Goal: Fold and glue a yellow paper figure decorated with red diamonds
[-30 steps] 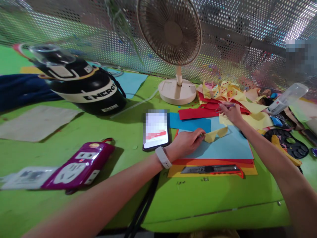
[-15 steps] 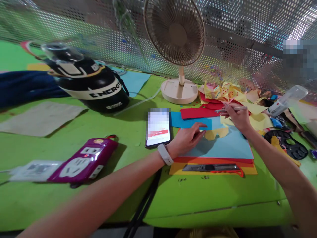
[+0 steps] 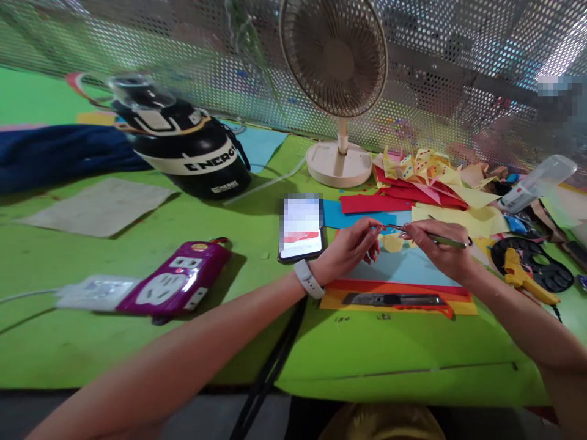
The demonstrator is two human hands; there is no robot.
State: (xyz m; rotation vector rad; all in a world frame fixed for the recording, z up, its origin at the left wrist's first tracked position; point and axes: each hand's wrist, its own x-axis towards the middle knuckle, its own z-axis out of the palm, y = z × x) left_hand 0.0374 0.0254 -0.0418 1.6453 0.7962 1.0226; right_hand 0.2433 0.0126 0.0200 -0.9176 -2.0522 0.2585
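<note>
**One slim metal tool between two hands, above one yellow cut-out**

The right hand [image 3: 438, 244] grips one slim metal tool [image 3: 443, 239], its tip pointing left at the other hand's fingertips, its long axis nearly level across the view, rear end slightly nearer the wearer. The left hand [image 3: 358, 241] has thumb and forefinger drawn together; a red speck shows there, too small to identify, so whether they pinch anything I cannot tell.

Just below lies one yellow cut-out [image 3: 393, 243], running left to right, partly covered by the hands. It is on one light blue sheet [image 3: 408, 269], with red, orange and yellow paper edges beneath. One utility knife [image 3: 389, 299] lies lengthwise along the near edges.

Farther out: one phone [image 3: 300, 229] beside the left wrist, one fan [image 3: 339, 58] behind, one yellow glue gun [image 3: 523, 278] on the right and, well left, one purple power strip [image 3: 172, 281] and one black jug [image 3: 192, 156]. Dotted yellow papers [image 3: 417, 164] overlap too much to count.
</note>
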